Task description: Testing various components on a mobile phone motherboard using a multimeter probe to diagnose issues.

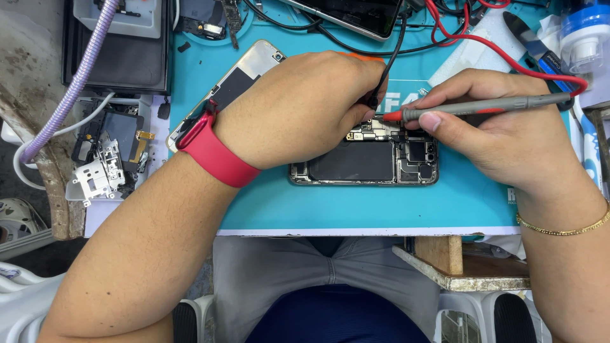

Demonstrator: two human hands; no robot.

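Note:
An opened phone with its dark battery and circuit board exposed lies on a blue work mat. My left hand, with a red band on the wrist, grips a black test probe whose tip touches the board near the phone's top edge. My right hand holds a grey and red test probe sideways, its red tip pointing left onto the same part of the board. A thin gold bracelet circles my right wrist.
A phone back panel lies under my left wrist. Loose phone parts and brackets sit at the left beside a purple braided cable. Another phone, red and black leads and a blue-capped bottle crowd the far edge.

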